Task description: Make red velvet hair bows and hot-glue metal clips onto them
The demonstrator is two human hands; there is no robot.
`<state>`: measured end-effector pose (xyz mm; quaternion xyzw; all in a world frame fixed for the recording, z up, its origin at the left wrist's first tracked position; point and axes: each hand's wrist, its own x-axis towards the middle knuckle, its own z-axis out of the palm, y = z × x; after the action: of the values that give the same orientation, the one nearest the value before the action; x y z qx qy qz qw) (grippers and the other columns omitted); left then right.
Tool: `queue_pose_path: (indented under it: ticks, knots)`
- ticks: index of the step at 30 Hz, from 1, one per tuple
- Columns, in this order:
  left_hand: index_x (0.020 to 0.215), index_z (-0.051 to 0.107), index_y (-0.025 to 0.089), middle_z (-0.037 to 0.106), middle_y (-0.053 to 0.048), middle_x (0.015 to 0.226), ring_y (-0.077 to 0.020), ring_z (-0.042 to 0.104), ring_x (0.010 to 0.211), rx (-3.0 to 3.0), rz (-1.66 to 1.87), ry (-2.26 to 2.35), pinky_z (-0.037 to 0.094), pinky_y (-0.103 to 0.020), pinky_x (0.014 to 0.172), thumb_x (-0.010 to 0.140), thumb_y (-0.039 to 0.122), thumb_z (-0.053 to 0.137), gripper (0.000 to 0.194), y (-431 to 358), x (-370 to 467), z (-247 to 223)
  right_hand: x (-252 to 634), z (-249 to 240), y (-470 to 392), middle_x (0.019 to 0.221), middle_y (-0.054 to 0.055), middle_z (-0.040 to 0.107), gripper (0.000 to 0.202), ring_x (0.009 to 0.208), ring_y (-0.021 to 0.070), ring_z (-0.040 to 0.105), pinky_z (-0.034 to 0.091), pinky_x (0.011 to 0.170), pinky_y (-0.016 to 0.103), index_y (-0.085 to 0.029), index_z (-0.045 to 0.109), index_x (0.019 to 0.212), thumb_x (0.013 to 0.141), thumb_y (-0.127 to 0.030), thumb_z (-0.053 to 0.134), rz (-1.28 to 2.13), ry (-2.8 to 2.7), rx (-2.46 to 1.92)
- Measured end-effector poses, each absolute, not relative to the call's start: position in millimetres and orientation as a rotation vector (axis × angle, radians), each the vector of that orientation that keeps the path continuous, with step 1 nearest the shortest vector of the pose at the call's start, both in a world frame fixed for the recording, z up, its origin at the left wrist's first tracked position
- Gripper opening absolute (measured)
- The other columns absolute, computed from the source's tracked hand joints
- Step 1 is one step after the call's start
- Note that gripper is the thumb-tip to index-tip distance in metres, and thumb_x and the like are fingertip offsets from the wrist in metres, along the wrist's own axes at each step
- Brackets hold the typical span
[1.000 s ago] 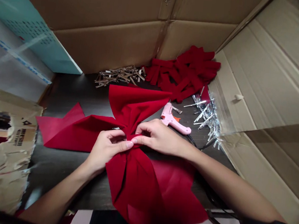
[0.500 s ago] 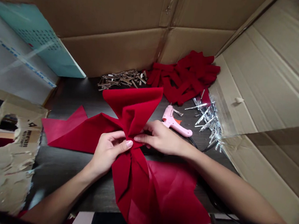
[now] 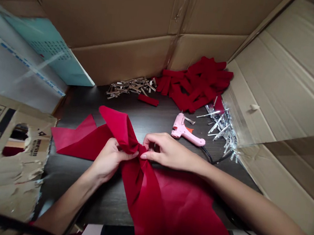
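Observation:
Both hands pinch a large red fabric bow point(image 3: 147, 206) at its gathered middle, above the dark table. My left hand point(image 3: 110, 157) is closed on the left side of the gather, its thumb pressed toward the knot. Opposite it, my right hand point(image 3: 160, 149) grips the gather between thumb and fingers. One loop folds up and to the left, and a wide tail with a paler underside hangs toward the table's front edge. Another red piece with a notched end stretches out left behind my left hand; where it joins is hidden.
A pink glue gun point(image 3: 185, 130) lies right of the hands, its cord trailing right. Metal clips point(image 3: 132, 87), red fabric strips point(image 3: 200, 82) and silver twist ties point(image 3: 224, 130) are heaped at the back. Cardboard walls point(image 3: 123, 13) enclose the table point(image 3: 75, 103); torn cardboard point(image 3: 7, 176) stands left.
The upper loop has tipped down to the left, uncovering a small red strip near the clips. My right hand has shifted its grip slightly at the knot. The view has moved a little.

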<state>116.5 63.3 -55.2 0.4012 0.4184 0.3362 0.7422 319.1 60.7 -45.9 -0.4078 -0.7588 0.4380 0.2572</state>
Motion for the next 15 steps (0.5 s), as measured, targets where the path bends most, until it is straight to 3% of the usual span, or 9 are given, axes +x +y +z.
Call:
queue_pose_path:
  ticks: [6, 15]
  knots:
    - [0.088, 0.076, 0.015, 0.075, -0.004, 0.083, -0.0143, 0.067, 0.077, 0.901, 0.802, 0.907, 0.053, -0.023, 0.077, 0.064, 0.015, 0.084, 0.026, 64, 119, -54, 314, -45, 56, 0.067, -0.002, 0.055, 0.021, 0.061, 0.0118, 0.047, 0.033, 0.06, 0.024, -0.016, 0.054, 0.072, 0.091, -0.024, 0.058, 1.05, -2.016, -1.124]
    - [0.085, 0.073, 0.014, 0.07, -0.002, 0.075, -0.013, 0.064, 0.07, 0.832, 0.777, 0.844, 0.051, -0.022, 0.069, 0.064, 0.017, 0.083, 0.024, 60, 127, -55, 311, -43, 52, 0.056, -0.006, 0.044, 0.027, 0.055, 0.0096, 0.039, 0.027, 0.054, 0.024, -0.017, 0.048, 0.061, 0.084, -0.024, 0.06, 1.216, -1.857, -1.12]
